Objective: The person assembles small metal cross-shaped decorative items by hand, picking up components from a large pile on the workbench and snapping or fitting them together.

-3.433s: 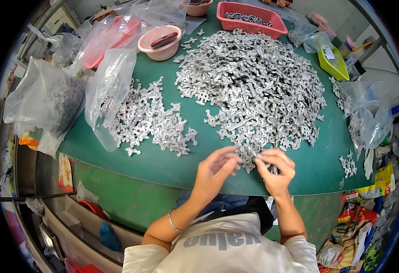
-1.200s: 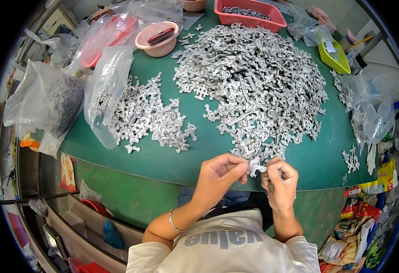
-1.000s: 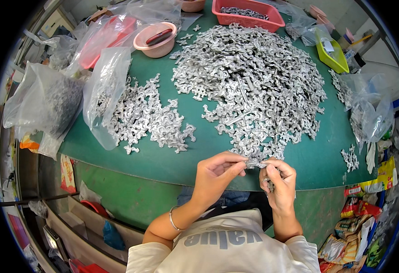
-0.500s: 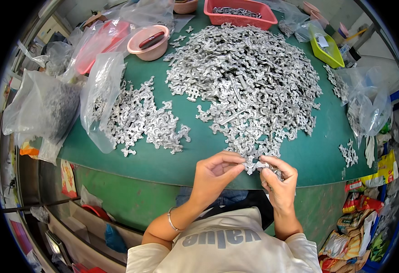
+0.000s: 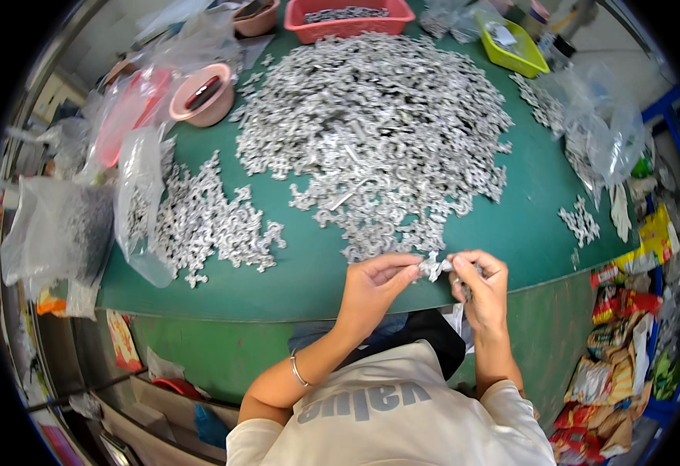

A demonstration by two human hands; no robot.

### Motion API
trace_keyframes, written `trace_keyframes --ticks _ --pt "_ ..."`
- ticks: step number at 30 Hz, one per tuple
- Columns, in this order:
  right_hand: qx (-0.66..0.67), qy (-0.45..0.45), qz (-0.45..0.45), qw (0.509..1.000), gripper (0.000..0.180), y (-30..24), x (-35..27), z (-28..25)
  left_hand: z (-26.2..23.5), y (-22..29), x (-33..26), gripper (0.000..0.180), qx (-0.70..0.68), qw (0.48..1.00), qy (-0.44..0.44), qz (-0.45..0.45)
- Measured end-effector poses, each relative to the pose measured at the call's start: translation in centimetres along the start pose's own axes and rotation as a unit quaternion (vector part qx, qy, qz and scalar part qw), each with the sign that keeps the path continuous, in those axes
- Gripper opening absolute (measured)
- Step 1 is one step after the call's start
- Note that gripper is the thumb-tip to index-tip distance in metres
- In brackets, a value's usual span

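Between my two hands, just above the table's front edge, is a small silver cross-shaped metal piece. My left hand pinches its left end between thumb and fingers. The other end sits in the fingertips of my right hand, whose curled fingers also hold more grey metal bits, partly hidden in the palm. Beyond my hands a large heap of the same metal pieces covers the middle of the green table. To the left lies a smaller pile of metal pieces.
Clear plastic bags of parts crowd the left side. A pink bowl holds a dark red object. At the back stand a red basket and a yellow-green basket. A few pieces and a bag lie right.
The whole view has turned and shifted, so the table's contents appear farther left. Both hands keep hold of the small metal piece, its angle slightly altered.
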State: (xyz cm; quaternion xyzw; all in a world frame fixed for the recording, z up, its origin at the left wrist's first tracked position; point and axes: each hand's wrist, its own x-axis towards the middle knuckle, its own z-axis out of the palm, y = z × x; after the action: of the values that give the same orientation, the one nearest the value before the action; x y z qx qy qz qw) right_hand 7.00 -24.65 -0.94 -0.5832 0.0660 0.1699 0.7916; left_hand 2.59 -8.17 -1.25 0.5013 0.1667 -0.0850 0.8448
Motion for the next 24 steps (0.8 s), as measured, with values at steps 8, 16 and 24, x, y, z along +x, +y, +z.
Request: trace_keyframes --ticks 8,16,24 --pt "-0.171 0.176 -0.062 0.968 0.008 -0.8 1.6 -8.0 2.5 -2.5 2.0 0.033 0.134 0.98 -0.056 0.134" --pt "-0.459 0.119 -0.131 0.871 0.016 -2.5 0.5 -11.1 2.7 -3.2 2.3 0.024 0.203 0.967 -0.035 0.153" --pt "-0.389 0.008 -0.144 0.91 0.017 -3.2 -0.3 -13.9 3.4 -3.7 2.4 0.023 0.248 0.955 -0.026 0.163"
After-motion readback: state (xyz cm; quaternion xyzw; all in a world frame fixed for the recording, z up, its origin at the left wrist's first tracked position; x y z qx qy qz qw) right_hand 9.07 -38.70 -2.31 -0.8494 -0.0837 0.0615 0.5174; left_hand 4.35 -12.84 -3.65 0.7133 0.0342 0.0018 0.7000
